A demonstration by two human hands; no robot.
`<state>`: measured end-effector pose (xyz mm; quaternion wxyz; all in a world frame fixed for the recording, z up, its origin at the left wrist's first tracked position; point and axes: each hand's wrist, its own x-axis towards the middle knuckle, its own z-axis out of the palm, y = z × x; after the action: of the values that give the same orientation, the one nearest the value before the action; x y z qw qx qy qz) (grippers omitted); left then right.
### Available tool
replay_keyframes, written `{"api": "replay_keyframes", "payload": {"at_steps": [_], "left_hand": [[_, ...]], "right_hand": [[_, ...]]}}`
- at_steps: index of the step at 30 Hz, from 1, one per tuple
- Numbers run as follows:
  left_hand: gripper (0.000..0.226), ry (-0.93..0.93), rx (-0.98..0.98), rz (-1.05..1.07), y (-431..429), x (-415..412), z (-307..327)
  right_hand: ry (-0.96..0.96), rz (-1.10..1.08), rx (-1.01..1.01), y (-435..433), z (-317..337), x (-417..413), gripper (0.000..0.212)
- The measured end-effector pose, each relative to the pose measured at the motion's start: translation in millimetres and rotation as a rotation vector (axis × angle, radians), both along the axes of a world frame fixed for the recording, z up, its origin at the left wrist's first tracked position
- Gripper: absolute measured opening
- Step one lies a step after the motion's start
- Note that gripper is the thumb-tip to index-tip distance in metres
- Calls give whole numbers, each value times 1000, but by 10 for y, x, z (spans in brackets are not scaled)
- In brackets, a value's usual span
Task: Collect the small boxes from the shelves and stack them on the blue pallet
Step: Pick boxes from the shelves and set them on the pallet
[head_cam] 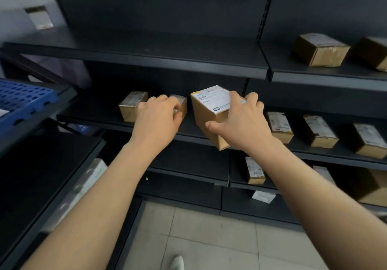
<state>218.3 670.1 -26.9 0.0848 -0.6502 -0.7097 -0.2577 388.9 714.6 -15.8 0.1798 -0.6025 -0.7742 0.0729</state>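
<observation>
My right hand [240, 123] grips a brown cardboard box with a white label [206, 110], tilted and lifted off the front of the middle shelf [100, 115]. My left hand [159, 115] curls its fingers over a smaller brown box [181, 102] standing on the same shelf. Another small box [132, 106] stands just left of it, partly behind my left hand. A corner of the blue pallet [23, 100] shows at the far left, resting on a dark rack.
Several more small labelled boxes [318, 131] line the middle shelf to the right. Two boxes [320, 49] sit on the upper right shelf, and others [254, 170] on the lower shelves. A dark side rack [41, 165] stands at my left. Tiled floor [209, 238] lies below.
</observation>
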Motion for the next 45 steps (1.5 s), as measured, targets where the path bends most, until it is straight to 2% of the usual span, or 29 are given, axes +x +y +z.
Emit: {"api": "replay_keyframes", "payload": {"at_steps": [6,14,22,27,32,37,45], "left_hand": [[13,-64,-92,36,329,-317,-406],[20,-81,-216,54,1027,-716,-1027],[50,-71,-217,121,1782,-917,-1601],[78,-180,-254,247,2177,-967,-1835],[91,-268,-356,352,2375,-990,-2010],[87,-367,-268,324,2336,-986,-2012],[93,-255,-69,333,1836,-1039,-1618]], "right_hand": [[-21,-45,-86,317,-348,-274,85],[-31,-99,-119,811,-820,-626,97],[24,-156,-65,1369,-1189,-935,93],[31,-163,-52,1618,-1313,-1024,93],[25,-170,-62,1782,-1342,-1073,94],[-2,-170,-63,1777,-1369,-1127,95],[-2,-107,-88,1525,-1236,-1200,96]]}}
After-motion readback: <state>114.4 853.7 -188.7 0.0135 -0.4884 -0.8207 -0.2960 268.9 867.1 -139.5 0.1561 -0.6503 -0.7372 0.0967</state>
